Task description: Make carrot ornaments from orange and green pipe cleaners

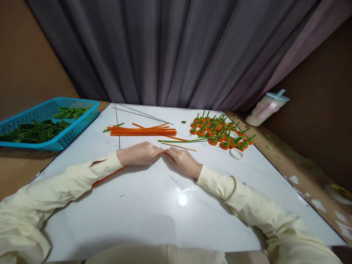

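Observation:
My left hand [140, 153] and my right hand [183, 160] meet at the fingertips over the middle of the white table. Both pinch an orange pipe cleaner [108, 177], whose long tail runs out beneath my left wrist and forearm. Only a trace of orange shows between the fingertips; the end itself is hidden. Just beyond my fingers lie a thin wooden stick [180, 146] and a green pipe cleaner [181, 140]. Farther back is a bundle of orange pipe cleaners [143, 131].
Several small orange pumpkin shapes with green stems [214, 128] crowd the back right, beside a white tape roll [236, 154]. A blue basket [59, 141] of green pieces sits left. Thin dark wires [140, 113] lie behind; a lidded cup [266, 109] stands far right.

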Demonstrator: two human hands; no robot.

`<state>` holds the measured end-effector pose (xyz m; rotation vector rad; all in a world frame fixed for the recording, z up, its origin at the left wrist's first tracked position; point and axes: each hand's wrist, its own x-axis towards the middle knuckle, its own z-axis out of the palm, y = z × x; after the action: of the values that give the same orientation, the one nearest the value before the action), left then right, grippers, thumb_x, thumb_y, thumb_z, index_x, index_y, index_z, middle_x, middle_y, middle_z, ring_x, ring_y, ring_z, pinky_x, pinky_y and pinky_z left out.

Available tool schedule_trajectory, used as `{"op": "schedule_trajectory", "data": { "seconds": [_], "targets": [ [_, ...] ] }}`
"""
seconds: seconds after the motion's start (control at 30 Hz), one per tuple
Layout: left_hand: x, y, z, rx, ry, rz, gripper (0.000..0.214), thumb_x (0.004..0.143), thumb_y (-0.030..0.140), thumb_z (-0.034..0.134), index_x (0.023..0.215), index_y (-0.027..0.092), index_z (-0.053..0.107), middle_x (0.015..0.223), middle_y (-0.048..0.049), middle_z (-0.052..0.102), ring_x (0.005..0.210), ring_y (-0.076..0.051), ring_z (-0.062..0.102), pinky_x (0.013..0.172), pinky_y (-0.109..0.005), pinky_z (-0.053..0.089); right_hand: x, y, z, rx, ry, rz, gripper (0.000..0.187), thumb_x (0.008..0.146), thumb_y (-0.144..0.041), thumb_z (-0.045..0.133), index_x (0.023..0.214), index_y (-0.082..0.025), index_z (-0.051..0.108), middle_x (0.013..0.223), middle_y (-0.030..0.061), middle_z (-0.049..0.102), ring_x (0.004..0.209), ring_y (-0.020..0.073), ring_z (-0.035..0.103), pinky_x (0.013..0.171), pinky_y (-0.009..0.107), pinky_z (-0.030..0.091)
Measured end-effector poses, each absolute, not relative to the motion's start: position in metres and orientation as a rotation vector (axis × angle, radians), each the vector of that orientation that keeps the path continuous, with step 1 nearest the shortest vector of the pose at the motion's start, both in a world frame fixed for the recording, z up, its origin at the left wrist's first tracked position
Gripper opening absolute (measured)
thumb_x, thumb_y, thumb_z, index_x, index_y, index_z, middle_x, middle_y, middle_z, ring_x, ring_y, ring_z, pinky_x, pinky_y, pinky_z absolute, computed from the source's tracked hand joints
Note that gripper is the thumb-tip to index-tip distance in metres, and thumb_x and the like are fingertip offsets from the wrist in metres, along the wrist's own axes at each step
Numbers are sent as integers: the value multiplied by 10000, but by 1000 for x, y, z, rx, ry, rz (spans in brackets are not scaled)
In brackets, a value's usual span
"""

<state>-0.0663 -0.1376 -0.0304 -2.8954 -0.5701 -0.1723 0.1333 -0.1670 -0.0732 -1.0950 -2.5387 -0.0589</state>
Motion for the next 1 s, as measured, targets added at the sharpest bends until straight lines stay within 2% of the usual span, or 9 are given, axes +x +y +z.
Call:
{"op": "schedule_trajectory", "data": {
  "seconds": [0.2,0.4,0.53,0.7,0.8,0.93,1.0],
  "targets": [
    [-67,-137,-31,-2859,-507,-103,212,874,140,352,824,143,557,544,0,562,443,-125,484,445,-258,271,133,-168,-74,-1058,-2516,-112,175,927,-199,404,916,-148,571,823,45,577,648,118,520,553,225,326],
    [-66,-142,-27,-2869,-403,-127,233,794,20,317,780,151,509,575,-5,556,406,-118,433,433,-274,278,135,-168,-75,-973,-2540,-304,194,880,-132,377,861,-141,571,754,36,553,549,107,439,488,256,231],
    [-63,-148,-27,-2857,-345,-172,254,812,4,280,759,150,480,538,-12,512,376,-137,411,413,-294,292,137,-168,-75,-843,-2531,-465,194,817,-73,366,760,-131,542,686,34,495,543,120,412,486,271,215],
    [-62,-154,-25,-2724,-253,-129,269,842,-2,257,762,140,471,542,-32,513,377,-147,442,383,-305,281,138,-168,-74,-767,-2527,-554,240,846,-73,346,698,-147,519,643,32,470,556,134,418,503,279,239],
    [-62,-154,-25,-2616,-233,-59,272,841,-13,256,817,122,490,543,-27,517,386,-149,469,374,-301,268,137,-168,-70,-799,-2501,-581,264,891,-95,340,732,-141,545,677,45,515,617,150,454,552,280,291],
    [-59,-155,-25,-2566,-236,-13,274,817,-36,280,840,104,514,579,-44,543,417,-152,495,381,-290,282,134,-168,-67,-910,-2457,-640,190,923,-183,399,937,-114,576,818,78,582,761,190,485,634,302,329],
    [-58,-156,-23,-2599,-238,23,265,799,-46,306,799,103,525,587,-51,549,434,-152,501,397,-281,306,133,-168,-67,-899,-2508,-658,175,916,-193,427,913,-121,586,801,73,582,746,194,474,638,312,324]
  ]
}}
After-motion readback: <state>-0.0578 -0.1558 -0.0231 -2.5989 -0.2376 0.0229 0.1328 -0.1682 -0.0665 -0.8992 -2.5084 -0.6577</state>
